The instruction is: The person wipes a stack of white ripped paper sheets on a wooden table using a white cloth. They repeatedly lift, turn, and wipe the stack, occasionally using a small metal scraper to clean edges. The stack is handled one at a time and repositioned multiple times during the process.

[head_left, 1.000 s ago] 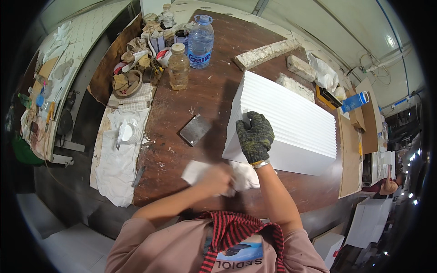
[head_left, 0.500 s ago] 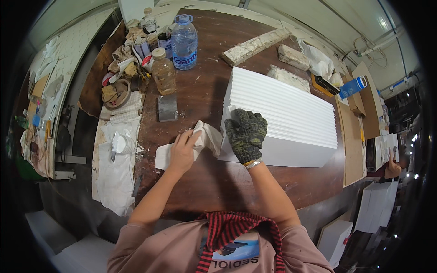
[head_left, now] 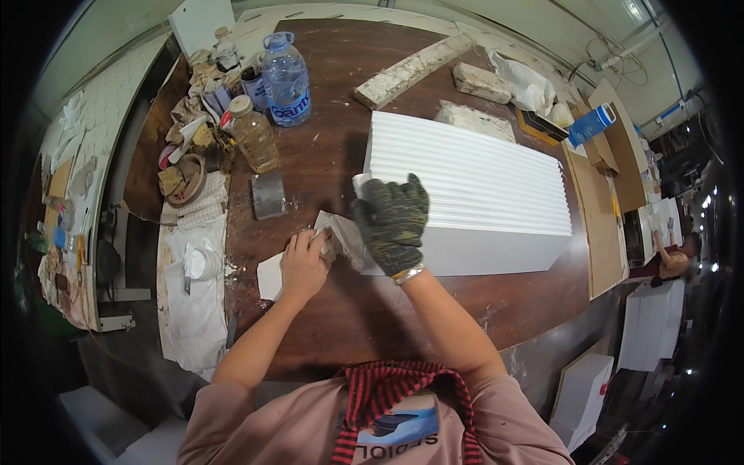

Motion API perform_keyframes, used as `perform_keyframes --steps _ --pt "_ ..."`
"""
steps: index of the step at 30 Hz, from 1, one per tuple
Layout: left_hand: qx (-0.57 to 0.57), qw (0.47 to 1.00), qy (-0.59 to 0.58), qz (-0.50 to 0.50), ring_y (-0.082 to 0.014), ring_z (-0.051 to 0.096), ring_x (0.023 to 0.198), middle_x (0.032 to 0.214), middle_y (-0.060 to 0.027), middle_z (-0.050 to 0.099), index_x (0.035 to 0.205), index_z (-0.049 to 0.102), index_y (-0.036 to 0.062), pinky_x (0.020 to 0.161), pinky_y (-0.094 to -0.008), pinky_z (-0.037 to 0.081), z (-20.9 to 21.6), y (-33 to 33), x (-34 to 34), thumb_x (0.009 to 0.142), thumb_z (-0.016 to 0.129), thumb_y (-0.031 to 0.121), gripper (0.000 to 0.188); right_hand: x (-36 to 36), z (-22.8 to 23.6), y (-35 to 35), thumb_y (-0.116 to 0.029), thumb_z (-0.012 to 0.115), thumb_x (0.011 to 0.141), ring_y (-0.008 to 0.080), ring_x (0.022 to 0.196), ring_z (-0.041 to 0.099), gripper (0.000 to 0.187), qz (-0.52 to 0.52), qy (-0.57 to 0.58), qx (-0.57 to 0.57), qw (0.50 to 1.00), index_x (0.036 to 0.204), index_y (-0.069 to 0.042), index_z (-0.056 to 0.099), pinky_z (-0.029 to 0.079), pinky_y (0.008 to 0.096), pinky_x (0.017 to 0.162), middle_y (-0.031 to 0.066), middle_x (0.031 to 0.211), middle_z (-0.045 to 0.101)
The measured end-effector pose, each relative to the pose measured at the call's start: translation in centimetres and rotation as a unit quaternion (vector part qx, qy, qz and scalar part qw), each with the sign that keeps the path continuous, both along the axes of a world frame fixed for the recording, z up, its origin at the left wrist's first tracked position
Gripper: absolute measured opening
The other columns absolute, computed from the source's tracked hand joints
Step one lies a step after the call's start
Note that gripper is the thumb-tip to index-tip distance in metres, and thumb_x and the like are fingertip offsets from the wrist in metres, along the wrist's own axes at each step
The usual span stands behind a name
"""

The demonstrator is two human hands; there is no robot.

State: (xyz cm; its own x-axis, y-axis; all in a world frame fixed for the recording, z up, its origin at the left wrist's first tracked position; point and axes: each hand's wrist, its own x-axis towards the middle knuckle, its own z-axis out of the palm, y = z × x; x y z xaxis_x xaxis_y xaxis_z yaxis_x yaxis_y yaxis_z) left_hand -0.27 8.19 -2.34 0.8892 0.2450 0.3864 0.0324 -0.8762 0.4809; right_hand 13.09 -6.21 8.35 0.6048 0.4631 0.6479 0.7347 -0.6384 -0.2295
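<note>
My bare left hand is closed on a crumpled white cloth, pressed against the tabletop. Under that hand lies a flat white piece. In a dark camouflage-pattern glove, my right hand rests at the left end of a white block with a ribbed top and a smooth grey-looking front face. Its fingers are curled. A small white bit shows beside the gloved fingers; what they hold is mostly hidden.
A dark metal plate, a jar of brownish liquid and a large water bottle stand left on the brown table. Tape and rags crowd the left edge. Plaster-crusted bars lie behind the block; a blue bottle is at right.
My gloved right hand has slid slightly toward me along the block's left end. My left hand has closed more tightly over the cloth. The view has shifted a little.
</note>
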Motion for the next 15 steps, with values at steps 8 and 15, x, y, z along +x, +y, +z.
perform_keyframes --steps 8,15 --pt "-0.012 1.000 0.003 0.001 -0.0338 0.057 0.102 0.111 -0.0108 0.058 0.119 0.064 0.0097 0.088 -0.0460 0.049 -0.3 0.3 -0.1 0.074 0.058 0.000 0.047 4.3 -0.9 -14.6 -0.030 0.070 0.089 0.0272 0.072 0.064 0.017 -0.187 -0.035 -0.032 0.981 0.087 -0.013 0.069 0.047 0.0440 0.095 0.0063 0.072 0.067" --pt "-0.004 1.000 0.017 0.011 -0.0357 0.056 0.103 0.112 -0.0122 0.057 0.118 0.063 0.0088 0.089 -0.0471 0.048 -0.2 0.0 0.2 0.075 0.057 0.000 0.045 12.4 -0.1 -34.4 -0.036 0.068 0.086 0.0324 0.087 0.066 0.028 -0.503 0.073 -0.145 0.849 0.102 -0.014 0.073 0.049 0.0472 0.080 0.0106 0.092 0.073"
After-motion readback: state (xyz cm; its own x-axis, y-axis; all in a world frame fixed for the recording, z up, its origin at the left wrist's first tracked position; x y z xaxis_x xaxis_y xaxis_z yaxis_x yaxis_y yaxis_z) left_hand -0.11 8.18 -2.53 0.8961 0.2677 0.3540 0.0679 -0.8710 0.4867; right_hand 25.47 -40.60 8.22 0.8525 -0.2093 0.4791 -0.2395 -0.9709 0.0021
